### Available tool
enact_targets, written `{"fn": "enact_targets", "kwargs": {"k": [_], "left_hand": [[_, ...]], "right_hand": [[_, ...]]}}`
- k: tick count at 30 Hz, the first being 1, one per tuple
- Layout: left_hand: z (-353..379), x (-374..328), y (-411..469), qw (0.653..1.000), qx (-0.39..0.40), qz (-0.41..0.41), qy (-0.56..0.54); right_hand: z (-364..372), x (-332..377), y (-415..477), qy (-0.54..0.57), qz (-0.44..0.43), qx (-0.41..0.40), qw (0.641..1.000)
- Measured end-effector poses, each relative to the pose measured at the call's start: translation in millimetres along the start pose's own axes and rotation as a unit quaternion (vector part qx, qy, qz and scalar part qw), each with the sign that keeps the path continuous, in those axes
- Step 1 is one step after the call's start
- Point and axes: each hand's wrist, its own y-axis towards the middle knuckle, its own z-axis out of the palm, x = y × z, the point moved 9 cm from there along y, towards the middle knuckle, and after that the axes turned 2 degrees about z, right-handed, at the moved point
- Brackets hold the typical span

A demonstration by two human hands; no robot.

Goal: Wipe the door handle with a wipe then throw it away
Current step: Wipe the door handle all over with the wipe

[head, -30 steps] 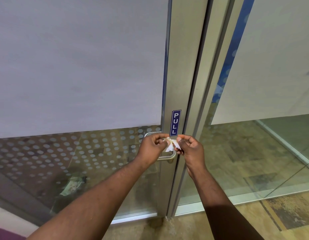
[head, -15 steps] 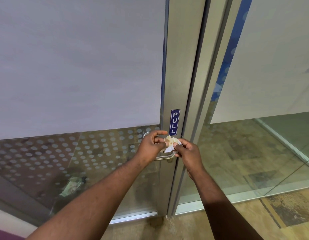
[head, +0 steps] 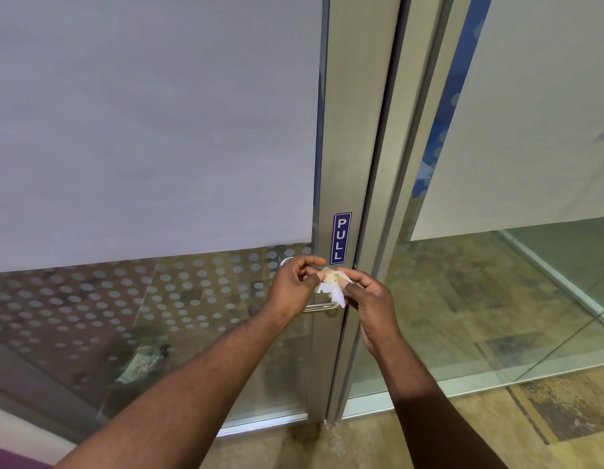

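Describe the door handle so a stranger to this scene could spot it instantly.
Find the metal door frame between the glass panes and follow it down to the blue PULL sign. Just below, behind the left hand and right hand holding the wipe, is the handle: the only shiny silver bar there, running sideways across the dotted glass.

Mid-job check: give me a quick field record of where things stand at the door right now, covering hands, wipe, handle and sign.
left hand: fingers pinching the left edge of the wipe, in front of the handle
right hand: fingers pinching the wipe's right side
crumpled white wipe: held between both hands, with brownish stains on its upper part
silver metal door handle: only its lower bar shows below the hands; whether the wipe touches it cannot be told
blue PULL sign: on the metal door frame, just above the hands
bin: none in view
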Motion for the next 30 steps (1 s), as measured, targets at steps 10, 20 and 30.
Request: {"fn": "enact_targets", "kwargs": {"k": [10, 20, 30], "left_hand": [[7.9, -5.8, -7.6, 0.993, 0.016, 0.049, 0.107], [7.4, -2.0, -6.1, 0.991, 0.038, 0.032, 0.123], [-23.0, -69.4, -16.5, 0.924, -0.059, 0.259, 0.276]], "right_hand": [[-1.7, 0.5, 2.4, 0.052, -0.006, -0.011, 0.999], [2.3, 9.6, 3.0, -0.044, -0.017, 0.009, 0.999], [-41.7, -10.6, 1.6, -0.102, -0.028, -0.156, 0.982]]}}
